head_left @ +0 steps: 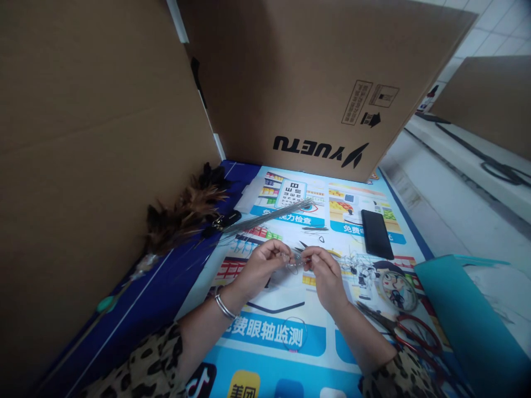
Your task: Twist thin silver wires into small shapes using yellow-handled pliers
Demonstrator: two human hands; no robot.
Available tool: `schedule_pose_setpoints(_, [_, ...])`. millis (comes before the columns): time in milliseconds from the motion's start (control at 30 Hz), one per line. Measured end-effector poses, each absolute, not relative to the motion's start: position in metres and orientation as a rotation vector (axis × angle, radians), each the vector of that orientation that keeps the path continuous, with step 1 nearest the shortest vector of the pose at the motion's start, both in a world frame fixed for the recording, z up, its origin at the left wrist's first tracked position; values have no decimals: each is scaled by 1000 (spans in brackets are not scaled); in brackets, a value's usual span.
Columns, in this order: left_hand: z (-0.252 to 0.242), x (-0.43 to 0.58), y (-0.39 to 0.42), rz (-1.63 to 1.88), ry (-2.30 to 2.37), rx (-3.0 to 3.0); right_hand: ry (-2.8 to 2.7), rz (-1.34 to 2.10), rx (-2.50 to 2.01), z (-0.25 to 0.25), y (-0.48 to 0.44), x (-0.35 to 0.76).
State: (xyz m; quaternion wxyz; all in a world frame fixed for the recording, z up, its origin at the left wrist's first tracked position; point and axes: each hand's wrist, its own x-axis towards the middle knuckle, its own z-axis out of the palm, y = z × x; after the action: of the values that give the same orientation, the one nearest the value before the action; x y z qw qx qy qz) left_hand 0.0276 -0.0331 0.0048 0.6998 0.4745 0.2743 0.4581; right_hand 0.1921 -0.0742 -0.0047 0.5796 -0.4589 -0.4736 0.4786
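Over the middle of the printed table cover, my left hand (267, 264) and my right hand (326, 273) face each other with fingertips pinched. Between them is a small tangle of thin, shiny wire (293, 260), gripped from both sides. Its exact shape is too fine to make out. Beyond the hands lies a long bundle of straight thin wires (274, 215), and a few short wire pieces (315, 229) rest near its end. To the right of my right hand spreads a heap of loose bent wire (357, 268). A thin wire ring (295, 334) lies in front of the hands.
Red-handled scissors (415, 331) and a round clear dish (398, 292) lie at right, beside a teal box (468, 320). A black phone (376, 234) rests farther back. A feather duster (182, 210) lies at left. Tall cardboard panels (315, 83) wall the back and left.
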Motion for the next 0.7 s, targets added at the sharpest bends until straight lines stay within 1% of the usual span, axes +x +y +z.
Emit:
schedule_pose_setpoints(200, [1, 27, -33, 1003, 542, 1091, -1166, 1206, -1167, -1, -73, 190])
schedule_pose_setpoints(467, [6, 27, -34, 943, 513, 1050, -1108, 1317, -1073, -3, -75, 186])
schedule_pose_setpoints(700, [6, 26, -34, 931, 547, 972, -1080, 1256, -1112, -7, -74, 186])
